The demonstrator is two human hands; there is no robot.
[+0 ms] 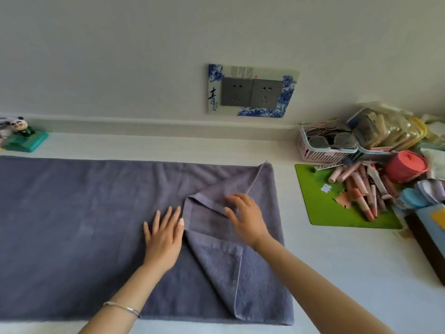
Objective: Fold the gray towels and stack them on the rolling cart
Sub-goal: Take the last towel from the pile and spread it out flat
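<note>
Left hand [163, 239] lies flat on the gray towel [72, 225] beside its folded corner [207, 218], right hand [245, 219] atop it, grips apart.

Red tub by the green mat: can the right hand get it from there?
Probably yes. The right hand only rests on the gray towel, and just the flat green mat and pink tubes lie before the red tub.

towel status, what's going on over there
Left hand flat on gray towel, right hand pressing the folded-in corner. Towel spread flat, fold only begun. Green mat and pink basket apart at right, nothing blocking.
</note>
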